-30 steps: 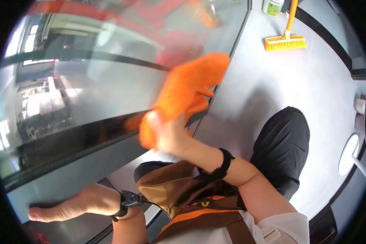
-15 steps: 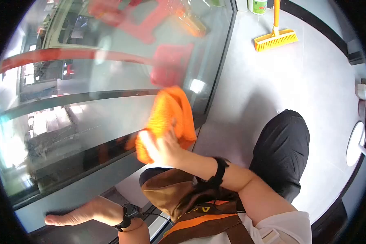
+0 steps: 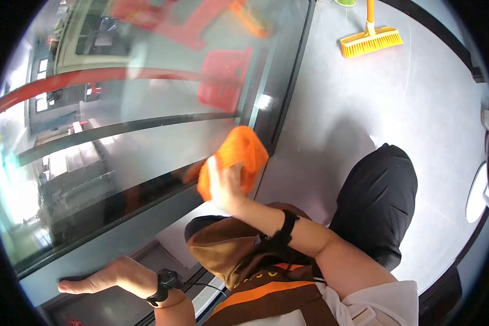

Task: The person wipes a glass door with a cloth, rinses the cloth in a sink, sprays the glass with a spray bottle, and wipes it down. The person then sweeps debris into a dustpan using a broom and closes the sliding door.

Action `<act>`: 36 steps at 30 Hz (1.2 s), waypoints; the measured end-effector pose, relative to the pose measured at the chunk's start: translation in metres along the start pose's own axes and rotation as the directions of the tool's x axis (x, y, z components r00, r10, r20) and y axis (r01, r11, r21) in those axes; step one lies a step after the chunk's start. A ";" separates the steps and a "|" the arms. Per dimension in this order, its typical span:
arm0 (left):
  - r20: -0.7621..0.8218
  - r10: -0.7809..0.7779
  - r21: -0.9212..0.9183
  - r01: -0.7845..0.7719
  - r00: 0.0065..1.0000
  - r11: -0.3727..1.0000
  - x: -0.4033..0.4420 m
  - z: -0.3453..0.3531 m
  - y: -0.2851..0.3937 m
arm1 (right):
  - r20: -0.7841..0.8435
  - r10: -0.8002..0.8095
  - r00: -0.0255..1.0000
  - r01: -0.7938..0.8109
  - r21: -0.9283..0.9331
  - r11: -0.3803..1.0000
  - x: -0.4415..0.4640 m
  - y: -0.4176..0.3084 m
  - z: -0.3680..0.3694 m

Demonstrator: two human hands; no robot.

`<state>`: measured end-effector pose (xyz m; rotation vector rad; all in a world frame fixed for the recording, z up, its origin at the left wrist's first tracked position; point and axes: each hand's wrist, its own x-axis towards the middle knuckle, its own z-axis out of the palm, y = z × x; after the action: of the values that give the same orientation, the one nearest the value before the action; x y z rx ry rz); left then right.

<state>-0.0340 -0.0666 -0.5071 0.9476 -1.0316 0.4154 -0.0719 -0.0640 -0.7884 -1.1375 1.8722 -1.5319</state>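
An orange cloth point(image 3: 245, 145) is bunched under my right hand point(image 3: 226, 186), whose fingers press it to the lower corner of a glass door point(image 3: 163, 144). Hand and cloth are slightly blurred. At the lower left, my left hand point(image 3: 114, 276) grips the grey door frame point(image 3: 138, 231); its thumb lies along the frame and the other fingers are mostly hidden. Both wrists carry black bands, the left one with a device and a cable. A brown apron point(image 3: 223, 247) and a knee in black trousers point(image 3: 377, 201) show below.
A yellow broom point(image 3: 371, 42) stands on the grey floor point(image 3: 320, 130) at the upper right, with a green and white container point(image 3: 345, 2) behind it. Through or on the glass show a red stool point(image 3: 223, 79) and a red curved bar point(image 3: 119, 73). A round white object point(image 3: 477, 193) is at the right edge.
My right hand and the cloth have moved a little to the right along the door's lower part. My left hand stays on the frame. The view has shifted slightly.
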 end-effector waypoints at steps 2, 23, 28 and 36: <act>0.009 0.020 0.020 -0.020 1.000 1.000 -0.009 0.008 0.003 | -0.077 0.170 0.982 -0.162 0.098 0.982 0.012 0.003 0.009; 0.011 -0.121 -0.143 0.121 0.993 0.982 0.000 0.000 0.003 | 0.601 0.314 0.735 -0.659 0.525 0.539 0.142 0.060 -0.018; -0.056 -0.276 -0.178 0.262 0.960 0.948 0.002 -0.004 0.014 | 0.389 -0.171 0.905 -0.099 0.585 0.805 0.037 -0.053 -0.057; -0.043 -0.480 -0.299 0.447 0.876 0.843 0.002 -0.019 -0.003 | 0.067 -0.297 0.952 0.267 0.291 0.919 0.359 -0.114 -0.073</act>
<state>-0.0209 -0.0526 -0.5103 0.8686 -0.6968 -0.0841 -0.2915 -0.3222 -0.6079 -1.3694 1.4092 -1.7819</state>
